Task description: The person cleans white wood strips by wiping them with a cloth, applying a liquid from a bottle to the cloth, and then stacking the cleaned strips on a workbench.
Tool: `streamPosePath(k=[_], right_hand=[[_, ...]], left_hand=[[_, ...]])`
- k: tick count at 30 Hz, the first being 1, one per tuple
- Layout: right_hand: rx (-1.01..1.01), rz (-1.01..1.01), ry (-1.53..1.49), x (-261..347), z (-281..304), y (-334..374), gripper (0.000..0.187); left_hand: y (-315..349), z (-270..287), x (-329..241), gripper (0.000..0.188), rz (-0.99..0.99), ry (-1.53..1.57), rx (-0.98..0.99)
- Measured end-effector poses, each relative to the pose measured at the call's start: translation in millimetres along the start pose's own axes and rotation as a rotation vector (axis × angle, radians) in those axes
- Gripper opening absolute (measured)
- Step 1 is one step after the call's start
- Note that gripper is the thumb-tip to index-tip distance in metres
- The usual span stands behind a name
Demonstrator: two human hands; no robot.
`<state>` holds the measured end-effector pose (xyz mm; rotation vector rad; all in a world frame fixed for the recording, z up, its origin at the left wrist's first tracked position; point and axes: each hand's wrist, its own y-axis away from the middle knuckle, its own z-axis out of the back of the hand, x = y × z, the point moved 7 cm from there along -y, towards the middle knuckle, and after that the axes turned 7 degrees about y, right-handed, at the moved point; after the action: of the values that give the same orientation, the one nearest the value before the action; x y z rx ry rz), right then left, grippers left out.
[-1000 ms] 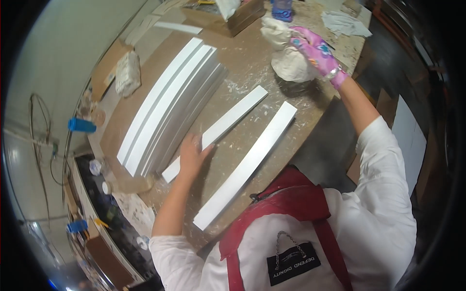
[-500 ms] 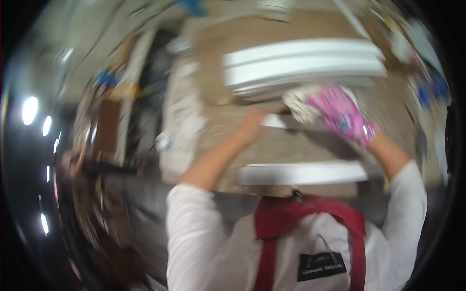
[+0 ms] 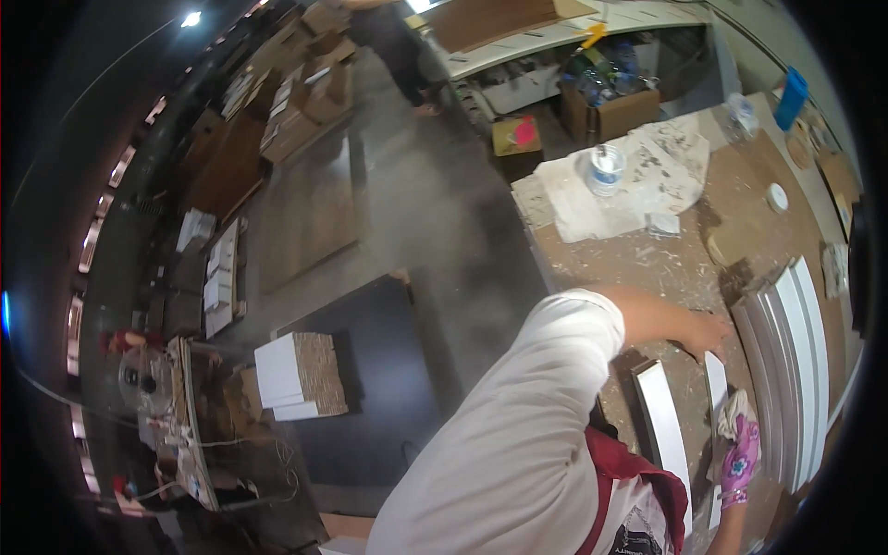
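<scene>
My bare left hand (image 3: 705,333) grips the far end of a narrow white strip (image 3: 716,384) on the worktable. In a pink flowered glove, my right hand (image 3: 740,464) is closed on a crumpled cream cloth (image 3: 736,414). The cloth lies against the same strip, partway along it; the gloved hand covers part of the strip. Nearer my body, a second white strip (image 3: 664,421) rests on the table. Beyond my right hand stands a stack of long white strips (image 3: 786,370), side by side.
Paint-spotted paper (image 3: 638,176) on the worktable bears a white tub (image 3: 606,169). A round white lid (image 3: 777,197) lies farther right. Left of the table, a stack of white panels (image 3: 301,376) sits on a dark board (image 3: 388,370). Another person (image 3: 393,46) stands in the aisle.
The view has swung left, bringing the aisle and floor into sight. Both hands stay by the same white strip, and the cloth is still in my gloved right hand.
</scene>
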<state>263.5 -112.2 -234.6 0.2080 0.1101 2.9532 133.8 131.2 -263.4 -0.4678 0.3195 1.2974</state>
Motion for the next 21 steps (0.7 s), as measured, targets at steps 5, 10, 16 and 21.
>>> streamPosePath(k=[5,10,16,21], right_hand=[[-0.023,0.25,-0.071,109,-2,-113,0.05],[-0.123,0.356,0.194,77,-1,-46,0.046],[-0.058,0.266,0.0,89,20,-48,0.051],[0.011,0.185,0.018,44,35,13,0.051]], left_hand=[[-43,-65,68,0.048,0.179,-0.066,-0.08],[-7,-5,21,0.057,0.091,0.045,-0.15],[5,-26,40,0.057,0.076,0.593,-0.272],[34,36,13,0.052,0.266,0.401,-0.077]])
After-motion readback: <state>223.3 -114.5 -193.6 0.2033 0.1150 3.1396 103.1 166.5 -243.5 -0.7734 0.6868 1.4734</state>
